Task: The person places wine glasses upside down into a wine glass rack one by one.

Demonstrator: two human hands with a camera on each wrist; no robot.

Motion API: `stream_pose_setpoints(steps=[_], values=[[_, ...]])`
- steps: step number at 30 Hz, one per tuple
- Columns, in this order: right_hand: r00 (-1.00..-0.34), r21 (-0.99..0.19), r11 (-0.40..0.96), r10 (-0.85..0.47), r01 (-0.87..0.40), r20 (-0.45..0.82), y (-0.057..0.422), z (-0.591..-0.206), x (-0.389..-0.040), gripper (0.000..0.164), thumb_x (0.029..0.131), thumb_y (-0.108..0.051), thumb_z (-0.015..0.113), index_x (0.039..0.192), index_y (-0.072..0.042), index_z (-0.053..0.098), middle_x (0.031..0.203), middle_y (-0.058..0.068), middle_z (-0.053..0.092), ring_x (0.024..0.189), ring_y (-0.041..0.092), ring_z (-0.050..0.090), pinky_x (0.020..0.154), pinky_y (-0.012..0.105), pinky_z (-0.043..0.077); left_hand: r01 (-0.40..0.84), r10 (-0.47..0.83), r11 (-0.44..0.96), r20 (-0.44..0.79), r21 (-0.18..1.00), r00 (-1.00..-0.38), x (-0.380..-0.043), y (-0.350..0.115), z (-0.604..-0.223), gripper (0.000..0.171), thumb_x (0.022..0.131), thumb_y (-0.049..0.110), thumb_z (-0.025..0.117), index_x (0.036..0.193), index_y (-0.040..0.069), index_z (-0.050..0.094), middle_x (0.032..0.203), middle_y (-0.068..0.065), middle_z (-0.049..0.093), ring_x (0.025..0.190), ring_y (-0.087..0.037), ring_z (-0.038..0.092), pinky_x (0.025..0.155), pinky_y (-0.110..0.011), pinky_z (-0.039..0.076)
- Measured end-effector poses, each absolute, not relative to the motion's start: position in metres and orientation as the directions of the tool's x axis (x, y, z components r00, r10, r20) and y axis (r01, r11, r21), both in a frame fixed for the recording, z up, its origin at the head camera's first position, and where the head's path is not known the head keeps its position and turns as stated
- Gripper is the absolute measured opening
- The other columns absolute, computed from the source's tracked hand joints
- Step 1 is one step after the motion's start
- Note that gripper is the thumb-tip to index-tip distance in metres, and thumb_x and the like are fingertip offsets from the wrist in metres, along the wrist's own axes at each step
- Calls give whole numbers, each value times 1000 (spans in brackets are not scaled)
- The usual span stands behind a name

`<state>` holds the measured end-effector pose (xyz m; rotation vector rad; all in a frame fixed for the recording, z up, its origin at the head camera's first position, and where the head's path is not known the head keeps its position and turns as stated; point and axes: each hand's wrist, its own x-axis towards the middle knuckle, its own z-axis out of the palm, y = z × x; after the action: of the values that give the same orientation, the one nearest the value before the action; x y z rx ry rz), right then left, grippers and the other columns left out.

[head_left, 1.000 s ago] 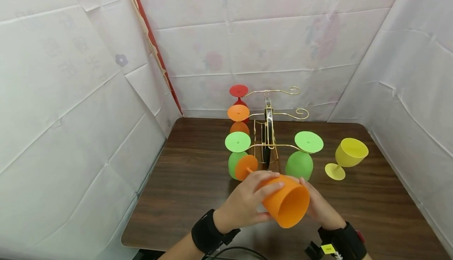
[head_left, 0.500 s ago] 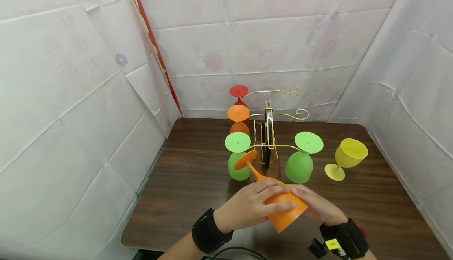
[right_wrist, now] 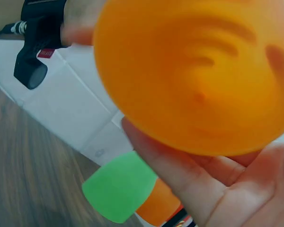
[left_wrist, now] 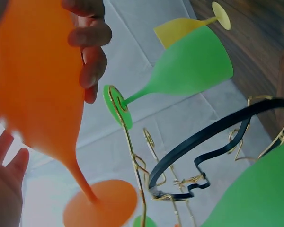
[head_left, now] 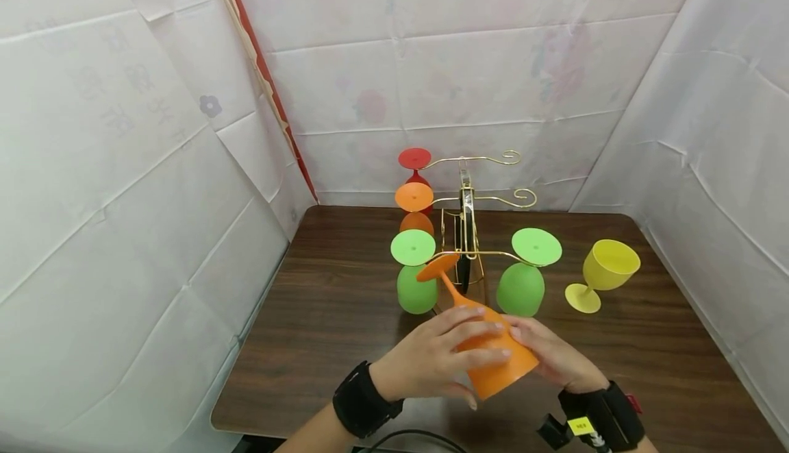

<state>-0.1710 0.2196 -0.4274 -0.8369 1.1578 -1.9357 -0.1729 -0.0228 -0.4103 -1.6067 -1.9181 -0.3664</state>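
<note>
An orange goblet [head_left: 493, 357] is held tilted in front of the rack, its foot [head_left: 439, 267] up and left, its mouth down toward the near right. My left hand [head_left: 431, 357] lies round the bowl from the left, fingers over its top and thumb tip near the rim. From the right, my right hand [head_left: 557, 357] grips the bowl; in the right wrist view its palm [right_wrist: 255, 194] sits beside the wide orange mouth [right_wrist: 194, 94]. The goblet's foot [left_wrist: 102, 205] is near the rack in the left wrist view. Part of the bowl is hidden by fingers.
A gold wire rack [head_left: 473, 254] carries upside-down goblets: red [head_left: 416, 158], orange [head_left: 414, 197] and green [head_left: 416, 290] on its left, another green one [head_left: 520, 290] at front right. A yellow goblet [head_left: 610, 266] lies tipped on the brown table [head_left: 327, 302]. Its right rear hooks [head_left: 525, 196] hold nothing.
The orange goblet's mouth has swung down from facing me, and its foot has risen and then shifted slightly right. My left thumb has come into view below the bowl.
</note>
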Motion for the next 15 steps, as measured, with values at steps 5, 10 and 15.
stream_pose_setpoints(steps=[5, 10, 15], values=[[-633, -927, -349, -751, 135, 190, 220, -426, -168, 42, 104, -17, 23, 141, -15, 41, 126, 8, 59, 107, 21, 62, 87, 35, 52, 984, 716, 177, 686, 3, -131, -179, -28, -411, 109, 55, 68, 76, 138, 7, 38, 140, -14, 39, 134, -31, 32, 111, -40, 28], [-784, -960, -266, -578, -82, 227, 212, -425, -162, 39, 101, -15, 34, 140, -16, 41, 124, 4, 58, 103, 17, 61, 85, 33, 53, 944, 618, 139, 718, 300, -319, -181, -28, -416, 107, 70, 65, 66, 145, 0, 24, 144, -17, 32, 133, -31, 31, 109, -42, 30], [-870, -944, -125, -368, -304, 329, 202, -424, -155, 46, 96, -8, 47, 140, -9, 38, 125, 0, 56, 105, 14, 59, 84, 29, 52, 739, 543, 80, 593, 669, -595, -177, -25, -421, 99, 80, 68, 48, 150, 8, 15, 151, -12, 27, 136, -25, 29, 109, -43, 30]])
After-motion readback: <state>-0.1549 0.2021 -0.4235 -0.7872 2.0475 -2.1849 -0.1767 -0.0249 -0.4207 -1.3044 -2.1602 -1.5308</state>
